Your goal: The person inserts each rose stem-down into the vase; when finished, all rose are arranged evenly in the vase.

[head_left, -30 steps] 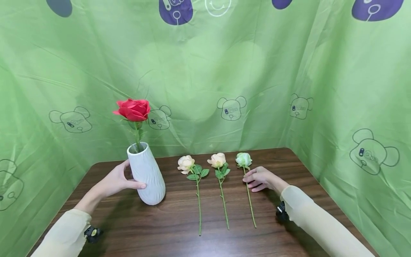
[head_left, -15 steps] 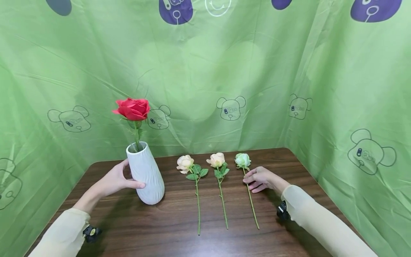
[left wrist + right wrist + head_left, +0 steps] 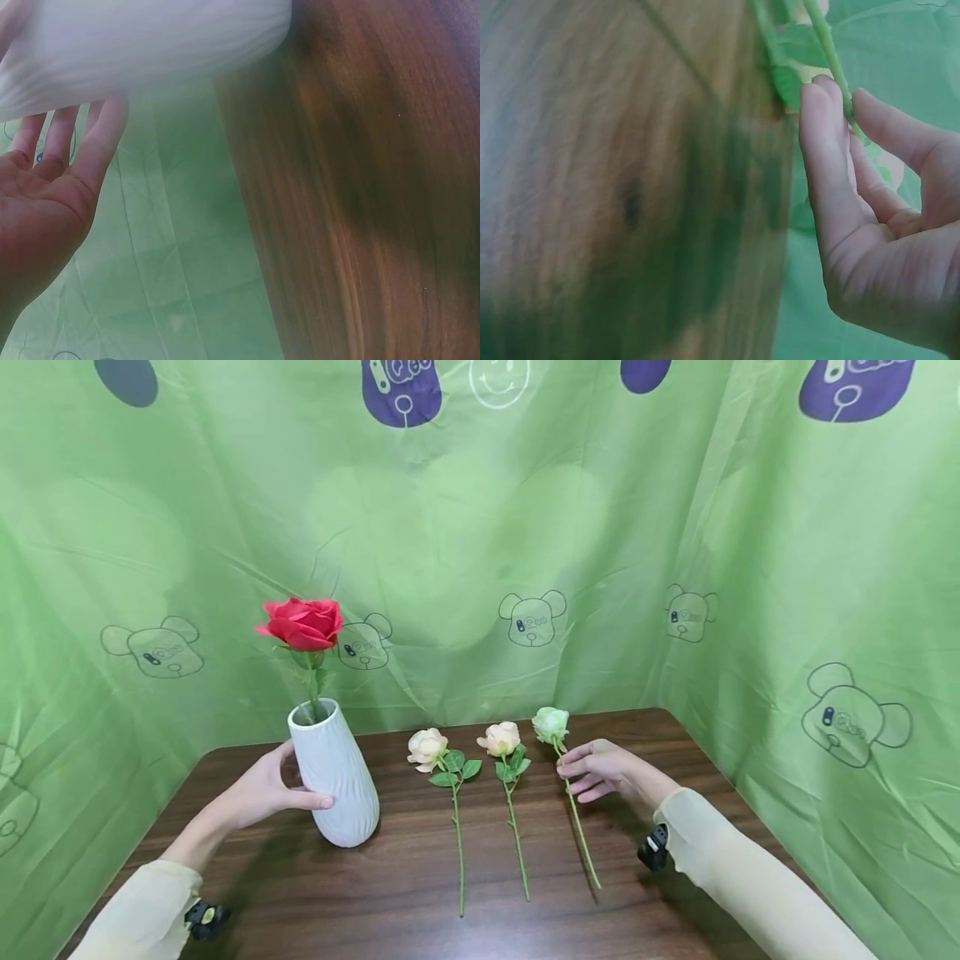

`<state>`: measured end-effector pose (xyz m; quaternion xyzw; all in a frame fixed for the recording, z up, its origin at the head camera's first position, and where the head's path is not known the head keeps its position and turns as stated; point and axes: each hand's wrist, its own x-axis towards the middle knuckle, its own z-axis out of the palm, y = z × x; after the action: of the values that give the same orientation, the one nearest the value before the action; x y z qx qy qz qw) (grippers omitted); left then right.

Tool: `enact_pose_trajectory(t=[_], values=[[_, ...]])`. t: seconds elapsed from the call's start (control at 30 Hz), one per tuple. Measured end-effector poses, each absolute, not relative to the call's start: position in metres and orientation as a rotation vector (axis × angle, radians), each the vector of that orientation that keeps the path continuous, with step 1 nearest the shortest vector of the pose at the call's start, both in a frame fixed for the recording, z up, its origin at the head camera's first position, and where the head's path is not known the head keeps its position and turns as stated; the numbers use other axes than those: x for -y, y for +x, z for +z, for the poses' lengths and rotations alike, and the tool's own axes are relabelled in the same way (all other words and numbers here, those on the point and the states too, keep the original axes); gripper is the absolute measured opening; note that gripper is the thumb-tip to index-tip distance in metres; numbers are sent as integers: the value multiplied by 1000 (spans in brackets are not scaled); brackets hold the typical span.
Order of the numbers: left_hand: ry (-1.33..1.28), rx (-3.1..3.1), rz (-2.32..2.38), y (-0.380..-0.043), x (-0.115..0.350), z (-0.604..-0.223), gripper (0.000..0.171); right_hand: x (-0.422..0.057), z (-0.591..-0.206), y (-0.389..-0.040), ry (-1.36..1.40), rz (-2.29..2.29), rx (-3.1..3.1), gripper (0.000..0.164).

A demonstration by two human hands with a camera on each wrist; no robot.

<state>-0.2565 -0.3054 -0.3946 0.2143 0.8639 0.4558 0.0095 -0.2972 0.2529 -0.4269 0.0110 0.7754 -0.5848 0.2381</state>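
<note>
Head view: the left hand [image 3: 262, 792] curls partway round the white vase [image 3: 339, 781] from nine o'clock, thumb and fingers spread wide. At the vase's three o'clock, well apart, the right hand [image 3: 611, 768] pinches the green rose [image 3: 551, 725], fingertips nearly together. Half a second earlier it lay on the tabletop [image 3: 360, 902]; now it is raised slightly, pointing toward eleven.

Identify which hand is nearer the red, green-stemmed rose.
Left hand, holding the white textured vase below the red bloom. Right hand: farther right, pinching the stem of the pale-green rose.
</note>
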Motion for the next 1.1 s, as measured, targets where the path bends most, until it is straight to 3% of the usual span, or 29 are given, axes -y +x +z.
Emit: enact_pose_trajectory(t=[0.67,0.97,1.1], values=[[691,-2704,1411,-258,306,-394,77,-231,-369,-300,-63,-1747,-2000,39],[699,-2703,1405,-259,306,-392,76,-225,-348,-297,-138,-1761,-1998,24],[698,-2708,1397,-259,306,-394,76,-220,-342,-297,-165,-1765,-1988,28]])
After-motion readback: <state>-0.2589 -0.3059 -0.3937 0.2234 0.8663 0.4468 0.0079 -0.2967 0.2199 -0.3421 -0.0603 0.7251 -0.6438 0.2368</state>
